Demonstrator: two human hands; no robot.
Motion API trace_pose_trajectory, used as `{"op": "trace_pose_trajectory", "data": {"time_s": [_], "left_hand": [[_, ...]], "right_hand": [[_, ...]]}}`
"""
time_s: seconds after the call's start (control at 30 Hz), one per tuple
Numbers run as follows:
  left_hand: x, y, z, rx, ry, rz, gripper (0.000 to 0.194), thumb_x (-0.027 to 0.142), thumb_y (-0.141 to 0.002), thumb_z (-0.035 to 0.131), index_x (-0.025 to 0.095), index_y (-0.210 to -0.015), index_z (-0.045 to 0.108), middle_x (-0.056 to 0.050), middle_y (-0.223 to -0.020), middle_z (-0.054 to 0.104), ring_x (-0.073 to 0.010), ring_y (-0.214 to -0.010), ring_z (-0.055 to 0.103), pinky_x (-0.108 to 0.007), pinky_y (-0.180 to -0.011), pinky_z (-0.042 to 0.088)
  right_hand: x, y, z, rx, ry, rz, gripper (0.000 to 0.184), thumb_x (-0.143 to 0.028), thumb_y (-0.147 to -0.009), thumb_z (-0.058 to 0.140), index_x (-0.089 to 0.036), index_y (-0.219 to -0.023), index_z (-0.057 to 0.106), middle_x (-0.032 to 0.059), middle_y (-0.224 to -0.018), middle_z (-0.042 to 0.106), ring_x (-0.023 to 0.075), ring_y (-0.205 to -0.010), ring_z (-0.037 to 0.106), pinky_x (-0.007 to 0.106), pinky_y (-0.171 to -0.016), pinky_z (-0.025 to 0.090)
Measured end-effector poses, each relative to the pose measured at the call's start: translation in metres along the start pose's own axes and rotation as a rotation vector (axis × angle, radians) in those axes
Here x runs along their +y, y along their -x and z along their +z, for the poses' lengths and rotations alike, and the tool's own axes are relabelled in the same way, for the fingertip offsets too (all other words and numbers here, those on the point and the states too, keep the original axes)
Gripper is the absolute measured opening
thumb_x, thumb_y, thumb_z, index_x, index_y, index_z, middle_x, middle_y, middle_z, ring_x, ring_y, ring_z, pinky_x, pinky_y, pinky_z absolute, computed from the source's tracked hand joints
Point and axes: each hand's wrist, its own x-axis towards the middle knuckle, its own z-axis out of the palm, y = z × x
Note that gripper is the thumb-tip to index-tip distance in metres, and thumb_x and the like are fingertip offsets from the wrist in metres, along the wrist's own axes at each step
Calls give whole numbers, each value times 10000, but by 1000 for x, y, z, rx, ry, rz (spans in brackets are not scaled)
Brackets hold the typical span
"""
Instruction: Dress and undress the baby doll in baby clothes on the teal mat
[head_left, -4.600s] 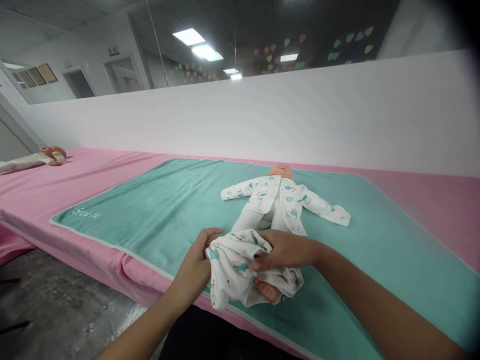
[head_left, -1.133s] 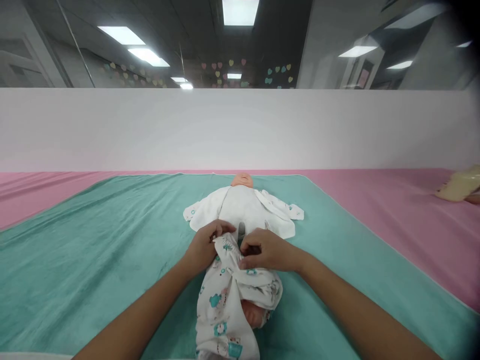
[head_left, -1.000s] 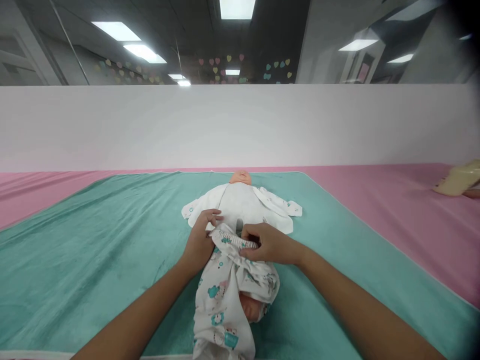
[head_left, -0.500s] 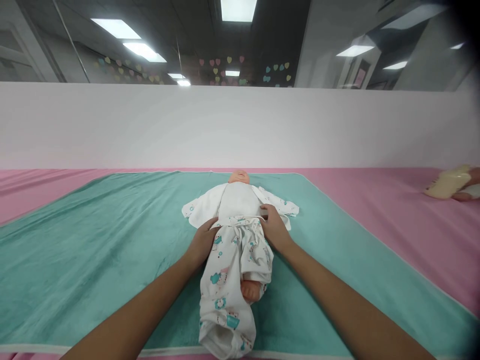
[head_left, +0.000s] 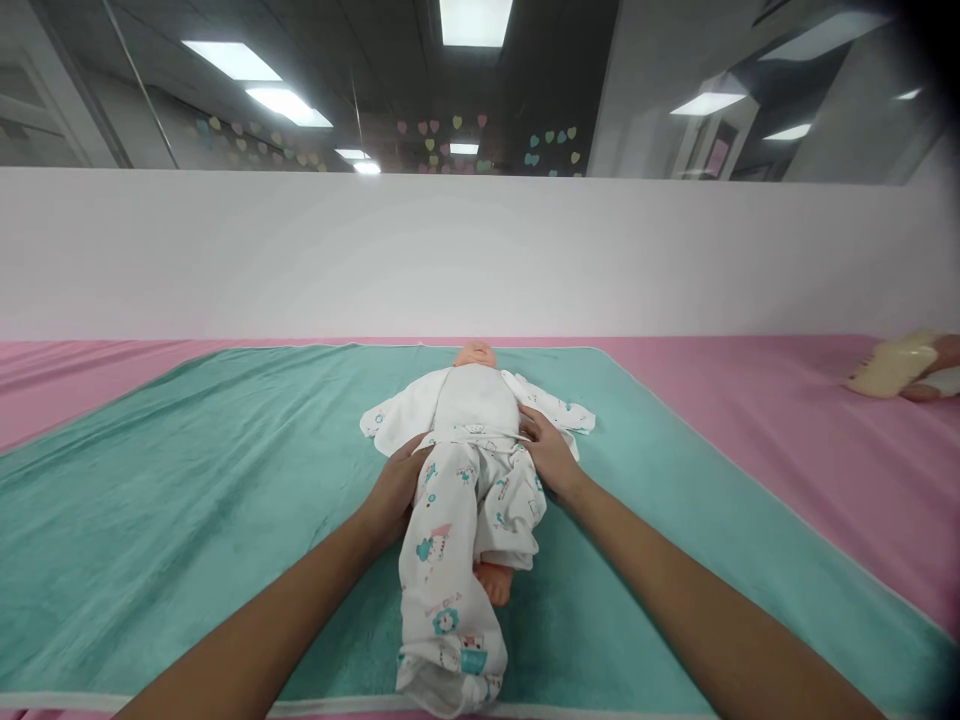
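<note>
A baby doll (head_left: 476, 354) lies on its back on the teal blanket (head_left: 247, 500), its head away from me. It wears a white shirt (head_left: 471, 400) with printed sleeves spread wide. White printed pants (head_left: 442, 530) cover its hips and legs. My left hand (head_left: 399, 490) grips the waistband at the left side, fingers mostly hidden by the cloth. Opposite it, my right hand (head_left: 551, 452) is closed on the waistband's right side, fingertips against the shirt. One bare foot (head_left: 493, 582) sticks out of the right pant leg; the left leg's cuff hangs past the other foot, which is hidden.
Pink cloth (head_left: 787, 410) surrounds the blanket. A pale yellow object (head_left: 892, 368) lies at the far right, beside part of what looks like another doll. Behind the blanket rises a white wall (head_left: 450, 255) with glass above it.
The waistband has shifted slightly up toward the shirt, both hands still at its sides. The right pant leg has ridden up a little, and the bare foot shows more.
</note>
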Motion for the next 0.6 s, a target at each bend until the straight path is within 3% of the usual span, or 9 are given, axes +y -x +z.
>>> {"op": "trace_pose_trajectory", "data": {"time_s": [0.17, 0.37, 0.6], "left_hand": [[-2, 0, -4, -218, 205, -125, 273, 409, -778, 566, 170, -902, 611, -65, -916, 637, -205, -830, 582, -314, -746, 451], [-14, -11, -17, -20, 322, -215, 264, 420, -780, 550, 171, -861, 580, -23, -788, 606, -167, -717, 567, -277, -662, 441], [-13, -12, -16, -35, 265, -189, 230, 331, -706, 649, 165, -775, 506, 19, -700, 520, -117, -611, 515, -220, -538, 392]], "right_hand": [[7, -4, -3, 130, -122, 85, 513, -131, -573, 560, -212, -1079, 560, 44, -1102, 619, 197, -916, 607, 312, -780, 486], [10, -7, -9, 188, -144, 185, 466, -170, -554, 564, -197, -1018, 599, 42, -1058, 636, 199, -829, 619, 281, -665, 497], [4, -2, -6, 160, -137, 153, 423, -190, -577, 569, -210, -998, 604, 16, -917, 659, 171, -725, 610, 279, -657, 488]]}}
